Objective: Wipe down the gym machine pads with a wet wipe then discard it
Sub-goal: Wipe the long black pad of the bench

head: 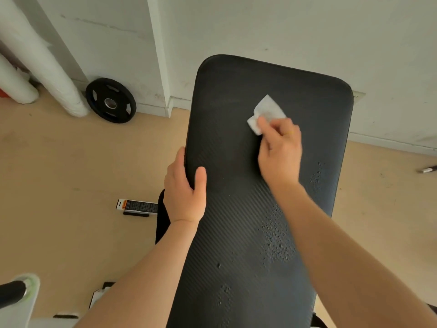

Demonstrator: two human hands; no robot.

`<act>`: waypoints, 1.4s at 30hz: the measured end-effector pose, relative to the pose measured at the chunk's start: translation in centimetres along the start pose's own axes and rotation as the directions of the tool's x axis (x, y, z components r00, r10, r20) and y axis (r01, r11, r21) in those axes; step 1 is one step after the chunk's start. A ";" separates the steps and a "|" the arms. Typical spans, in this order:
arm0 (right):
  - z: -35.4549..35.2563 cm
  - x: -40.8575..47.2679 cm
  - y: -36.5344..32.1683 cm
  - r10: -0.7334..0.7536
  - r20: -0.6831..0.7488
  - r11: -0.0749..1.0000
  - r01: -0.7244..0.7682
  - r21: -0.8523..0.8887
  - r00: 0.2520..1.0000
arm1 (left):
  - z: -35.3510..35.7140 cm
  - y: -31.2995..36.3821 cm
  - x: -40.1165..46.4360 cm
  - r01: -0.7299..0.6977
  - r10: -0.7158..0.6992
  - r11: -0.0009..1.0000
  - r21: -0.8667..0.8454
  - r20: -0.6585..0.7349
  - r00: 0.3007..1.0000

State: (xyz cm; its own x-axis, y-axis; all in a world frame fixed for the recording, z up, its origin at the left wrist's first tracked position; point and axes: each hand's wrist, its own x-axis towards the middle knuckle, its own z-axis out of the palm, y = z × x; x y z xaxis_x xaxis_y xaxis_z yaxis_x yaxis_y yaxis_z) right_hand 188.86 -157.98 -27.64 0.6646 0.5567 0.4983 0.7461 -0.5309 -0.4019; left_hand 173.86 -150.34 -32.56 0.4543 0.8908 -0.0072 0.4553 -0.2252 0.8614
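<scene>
A long black padded bench [248, 209] with a ribbed surface runs from the bottom centre of the frame up toward the white wall [307, 31] at the top. The right hand [280, 150] sits in the upper right part of the pad, its fingers curled down onto a white wet wipe [266, 112] and pressing it flat against the pad; the wipe is crumpled, and most of it shows above and to the left of the fingertips. The left hand [185, 185] grips the pad's left edge near the middle of the frame, thumb lying on the top surface and fingers wrapped around the side. Patches of small droplets [277, 240] bead on the pad below the right forearm, and more show at the right edge and near the bottom centre. On the tan floor [59, 174], a black weight plate [110, 100] leans against the wall in the upper left, beside white rolled cylinders [47, 62]. A white labelled frame piece [137, 205] lies on the floor just left of the bench, centre left of the frame. A dark pen-like object [429, 169] lies at the right edge.
</scene>
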 end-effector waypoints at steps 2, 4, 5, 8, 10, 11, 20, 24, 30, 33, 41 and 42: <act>0.6 -2.7 -1.6 -0.144 0.083 0.988 0.139 0.067 0.986 | -0.1 0.0 0.1 0.036 -0.037 0.999 -0.041 -0.022 0.999; 1.1 -6.3 -3.2 -0.261 0.182 0.960 0.235 0.149 0.948 | -0.1 -0.2 0.3 0.085 -0.090 0.990 -0.111 -0.037 0.995; 1.3 -7.9 -3.7 -0.291 0.204 0.950 0.257 0.176 0.935 | -0.1 -0.2 0.3 0.110 -0.117 0.982 -0.151 -0.040 0.992; 2.0 -10.0 -3.6 -0.361 0.223 0.927 0.323 0.188 0.906 | -0.2 0.3 0.2 0.180 -0.194 0.964 -0.196 -0.053 0.980; 1.9 -9.1 -2.7 -0.423 0.229 0.905 0.394 0.163 0.877 | -0.2 0.7 0.1 0.168 -0.181 0.973 -0.156 -0.071 0.981; 1.7 -8.3 -2.0 -0.404 0.229 0.914 0.378 0.148 0.886 | -0.2 0.9 0.0 0.162 -0.174 0.977 -0.137 -0.079 0.982; -0.3 -4.6 1.5 -0.152 0.188 0.978 0.176 -0.115 0.970 | -0.1 1.5 0.3 0.242 -0.245 0.969 -0.043 -0.067 0.967; -0.2 -9.5 -2.2 -0.202 0.471 0.930 0.318 -0.181 0.859 | -0.1 1.4 0.2 0.186 -0.188 0.982 -0.025 -0.100 0.977; -0.4 -8.4 -1.4 -0.107 0.470 0.906 0.281 -0.317 0.876 | 0.0 1.5 0.4 0.221 -0.224 0.974 -0.041 -0.088 0.971; -1.8 -4.7 1.9 0.085 0.363 0.897 0.087 -0.433 0.928 | 0.0 1.7 0.5 0.287 -0.290 0.957 -0.049 -0.063 0.955; -2.7 -6.9 1.1 -0.054 0.524 0.944 0.214 -0.249 0.850 | -0.3 2.0 0.2 0.273 -0.274 0.962 -0.024 -0.072 0.959; -2.2 -8.6 0.0 -0.127 0.567 0.932 0.294 -0.213 0.814 | -0.3 2.1 0.1 0.256 -0.257 0.966 -0.022 -0.081 0.963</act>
State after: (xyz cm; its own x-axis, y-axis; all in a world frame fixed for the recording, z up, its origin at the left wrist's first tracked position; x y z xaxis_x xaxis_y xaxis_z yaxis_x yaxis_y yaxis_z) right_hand 183.04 -164.18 -30.20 0.4689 0.8830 0.0206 0.8820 -0.4669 -0.0644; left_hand 174.65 -150.59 -30.65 0.2583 0.9477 -0.1876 0.5394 0.0196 0.8418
